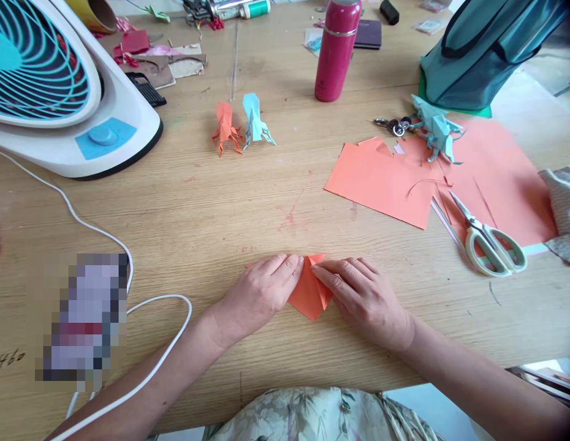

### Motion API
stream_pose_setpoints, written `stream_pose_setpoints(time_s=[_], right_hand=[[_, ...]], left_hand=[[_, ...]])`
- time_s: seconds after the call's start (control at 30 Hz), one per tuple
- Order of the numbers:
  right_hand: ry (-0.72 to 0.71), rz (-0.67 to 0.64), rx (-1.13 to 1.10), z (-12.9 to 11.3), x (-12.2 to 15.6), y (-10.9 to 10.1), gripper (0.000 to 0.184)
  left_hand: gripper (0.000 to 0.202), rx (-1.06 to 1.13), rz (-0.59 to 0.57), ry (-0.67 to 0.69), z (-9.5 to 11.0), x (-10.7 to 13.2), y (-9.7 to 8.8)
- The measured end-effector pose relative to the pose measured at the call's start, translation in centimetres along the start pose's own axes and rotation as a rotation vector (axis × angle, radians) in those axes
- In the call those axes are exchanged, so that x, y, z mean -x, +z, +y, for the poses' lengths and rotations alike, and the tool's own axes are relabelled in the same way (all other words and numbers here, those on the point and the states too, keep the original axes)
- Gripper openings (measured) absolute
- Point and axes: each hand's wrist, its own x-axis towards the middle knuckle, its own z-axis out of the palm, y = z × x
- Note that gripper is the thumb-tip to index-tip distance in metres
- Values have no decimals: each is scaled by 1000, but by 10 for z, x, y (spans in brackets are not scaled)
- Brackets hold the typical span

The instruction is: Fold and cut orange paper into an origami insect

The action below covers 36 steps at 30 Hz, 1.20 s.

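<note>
A folded piece of orange paper (312, 297) lies on the table in front of me, with creases and a raised flap along its right side. My left hand (263, 288) presses over its left part, fingers together, covering much of that side. On the right, my right hand (363, 297) pinches the flap near the paper's upper edge between thumb and fingers. Part of the paper is hidden under both hands. Farther back stand two folded paper insects, one orange (225, 125) and one light blue (254, 119).
White-handled scissors (490, 242) rest by orange sheets (381, 180) at right, with a blue paper insect (436, 128) on them. A magenta bottle (338, 52) and teal bag (478, 58) stand behind. At left are a fan (59, 92), a blurred phone (85, 318) and a white cable (168, 346) crossing my left forearm.
</note>
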Motion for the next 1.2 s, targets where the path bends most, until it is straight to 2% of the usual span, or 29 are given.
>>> stream_pose_setpoints(time_s=[0.43,0.67,0.83,0.93,1.1,1.2], right_hand=[[-140,24,-32,2,-3,-4,33],[-138,8,-84,1,-4,-7,30],[-151,17,-99,1,-5,-7,30],[-125,23,-119,2,-4,-5,27],[25,8,-236,3,-2,-3,30],[69,15,-278,3,-1,-4,33]], left_hand=[[38,27,-11,-6,-2,-2,-4],[35,52,-2,-18,-2,-3,-3],[33,63,47,-9,-3,-3,-2],[32,64,55,-11,-3,-3,-1],[32,68,55,-6,-3,-2,1],[34,59,46,-7,-3,-1,3]])
